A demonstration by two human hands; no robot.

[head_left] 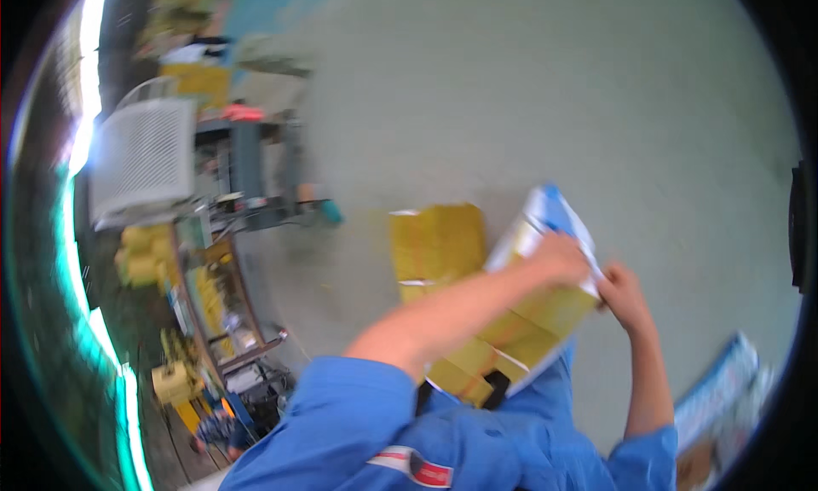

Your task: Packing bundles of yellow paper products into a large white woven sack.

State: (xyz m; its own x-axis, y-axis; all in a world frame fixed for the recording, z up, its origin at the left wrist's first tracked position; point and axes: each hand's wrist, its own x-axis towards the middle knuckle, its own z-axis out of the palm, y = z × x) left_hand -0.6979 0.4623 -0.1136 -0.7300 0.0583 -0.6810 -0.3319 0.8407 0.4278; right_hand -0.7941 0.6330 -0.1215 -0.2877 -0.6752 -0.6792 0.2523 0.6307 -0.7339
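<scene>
In front of my body is a creased, flexible sheet (545, 316), yellow on the face toward me, with a white and blue part at its far end; it may be a sack, but I cannot tell. My left hand (558, 259) reaches across to the far end, fingers bent on the white part. Close beside it, my right hand (625, 297) grips the right edge between thumb and fingers. Left of it, another folded yellow piece (439, 244) with white edges lies low, partly behind my left forearm. Motion blur hides the fingertips.
Grey-green floor (665, 107) stretches ahead. To the left stand a white perforated chair (149, 158), a dark grey machine frame (247, 163) and a framed cart (226, 303) with yellow bundles. A blue and white long package (716, 389) lies at the lower right.
</scene>
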